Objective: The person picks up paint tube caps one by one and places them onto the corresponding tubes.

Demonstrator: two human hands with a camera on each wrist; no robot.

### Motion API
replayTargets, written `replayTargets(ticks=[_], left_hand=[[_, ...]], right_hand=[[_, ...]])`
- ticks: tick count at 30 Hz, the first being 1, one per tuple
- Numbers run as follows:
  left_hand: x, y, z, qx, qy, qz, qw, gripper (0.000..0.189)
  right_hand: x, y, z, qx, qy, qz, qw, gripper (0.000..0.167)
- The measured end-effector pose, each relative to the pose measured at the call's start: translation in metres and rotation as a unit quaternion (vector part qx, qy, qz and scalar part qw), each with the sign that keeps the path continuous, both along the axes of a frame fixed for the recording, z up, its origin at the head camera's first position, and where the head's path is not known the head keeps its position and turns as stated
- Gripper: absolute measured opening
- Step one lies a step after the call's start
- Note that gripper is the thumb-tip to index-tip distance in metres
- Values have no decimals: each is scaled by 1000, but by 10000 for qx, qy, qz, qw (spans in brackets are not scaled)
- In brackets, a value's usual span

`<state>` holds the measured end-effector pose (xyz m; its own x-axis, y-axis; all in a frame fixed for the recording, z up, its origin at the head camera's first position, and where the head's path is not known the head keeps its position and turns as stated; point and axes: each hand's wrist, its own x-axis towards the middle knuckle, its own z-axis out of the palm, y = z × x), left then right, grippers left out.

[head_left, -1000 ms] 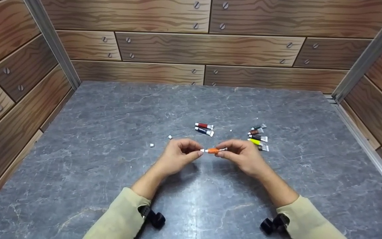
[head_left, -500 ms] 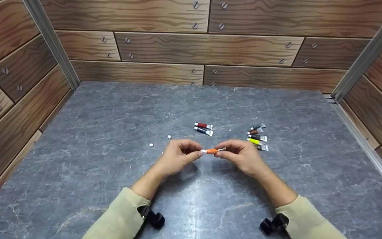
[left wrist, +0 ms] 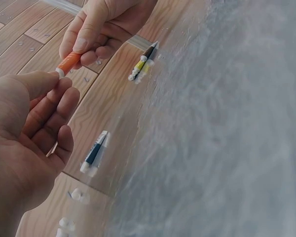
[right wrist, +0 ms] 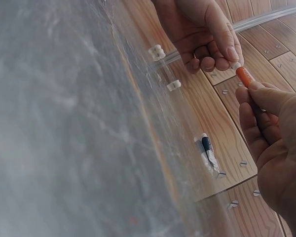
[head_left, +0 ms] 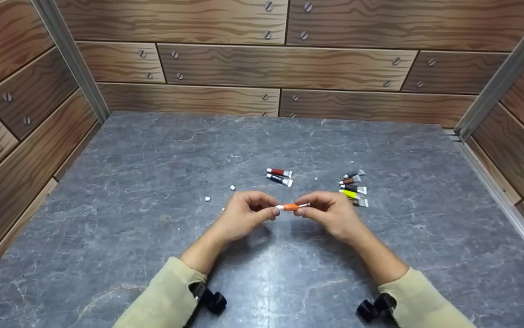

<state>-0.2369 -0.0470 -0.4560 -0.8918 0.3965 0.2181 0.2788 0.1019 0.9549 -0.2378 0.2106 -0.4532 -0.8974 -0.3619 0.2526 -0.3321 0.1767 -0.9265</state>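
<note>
Above the middle of the table, in the head view, my right hand (head_left: 335, 216) pinches a small orange paint tube (head_left: 290, 207) between thumb and fingers. The tube lies level, its white capped end pointing left. Thumb and forefinger of my left hand (head_left: 244, 216) pinch the white cap (head_left: 279, 207) at that end. From the left wrist view, the cap is mostly covered by fingertips and the orange tube body (left wrist: 69, 63) sits right against it. The right wrist view shows the white cap (right wrist: 235, 65) meeting the tube's end; whether it is screwed tight I cannot tell.
Beyond my hands lie a red paint tube (head_left: 279, 172) and a dark blue one (head_left: 279, 180). Several more tubes, including a yellow one (head_left: 348, 194), lie beyond my right hand. Small white caps (head_left: 207, 198) rest on the grey table (head_left: 152, 159) at left.
A second ago a small gap showed between the white cap and the orange tube. Now they touch, the tube slightly further left. Both hands have hardly moved.
</note>
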Motion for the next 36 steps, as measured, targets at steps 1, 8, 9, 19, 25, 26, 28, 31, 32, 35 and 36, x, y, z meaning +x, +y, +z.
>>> replayTargets(ticks=[1, 8, 9, 19, 25, 26, 28, 31, 32, 35, 36], left_hand=[[0, 0, 0, 3, -7, -1, 10000, 13], [-1, 1, -2, -15, 27, 13, 10000, 12], [-1, 1, -2, -12, 33, 16, 10000, 13], [-2, 2, -3, -33, 158, -4, 9999, 13], [-2, 2, -3, -2, 191, 31, 9998, 12], [-2, 2, -3, -18, 212, 47, 9998, 12], [-2, 2, -3, -54, 234, 81, 9997, 12], [-2, 2, -3, -87, 230, 110, 9996, 11], [-1, 2, -3, -89, 226, 112, 9996, 11], [-1, 1, -2, -103, 251, 136, 9995, 11], [-1, 1, -2, -110, 263, 141, 9995, 11]], right_hand=[[0, 0, 0, -10, -7, 10, 10000, 19], [0, 0, -1, -80, -5, 90, 9999, 20], [0, 0, -1, -83, 1, 111, 9999, 20], [0, -1, -2, -13, 91, 49, 9999, 19], [0, -1, -2, -78, 38, 48, 10000, 20], [0, -1, -2, -93, 40, 67, 9999, 20], [0, -1, -2, -90, 50, 90, 9999, 20], [0, 0, -2, -37, 61, 89, 9999, 19], [0, 0, -2, -20, 59, 81, 9999, 19], [0, 0, -2, 9, 33, 72, 10000, 19], [0, 0, -2, 5, 24, 78, 10000, 20]])
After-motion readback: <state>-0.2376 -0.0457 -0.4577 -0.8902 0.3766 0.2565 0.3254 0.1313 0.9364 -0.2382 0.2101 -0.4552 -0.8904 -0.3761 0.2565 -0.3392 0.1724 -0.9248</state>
